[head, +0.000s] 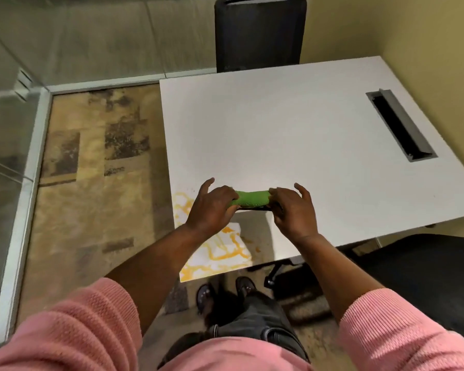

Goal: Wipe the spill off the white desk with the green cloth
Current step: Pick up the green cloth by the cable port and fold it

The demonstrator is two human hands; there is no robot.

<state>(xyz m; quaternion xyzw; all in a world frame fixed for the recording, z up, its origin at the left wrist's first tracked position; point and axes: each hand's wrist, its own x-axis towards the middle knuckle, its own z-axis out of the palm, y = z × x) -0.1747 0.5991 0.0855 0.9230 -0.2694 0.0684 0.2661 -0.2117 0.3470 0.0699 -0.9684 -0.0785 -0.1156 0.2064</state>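
A green cloth [253, 201], rolled or folded into a short bar, is held above the white desk [279, 124] near its front edge. My left hand [212, 207] grips the cloth's left end and my right hand [292, 210] grips its right end. An orange-yellow spill [220, 250] streaks the desk's front left corner, partly hidden under my left wrist and forearm. More of the spill shows at the desk's left edge [182, 202]. The cloth hangs just right of and beyond the spill.
A grey cable slot [401, 124] is cut into the desk at the right. A black chair [257, 33] stands behind the desk, another black chair [426, 277] at the front right. Patterned carpet [97, 170] lies to the left; a wall runs along the right.
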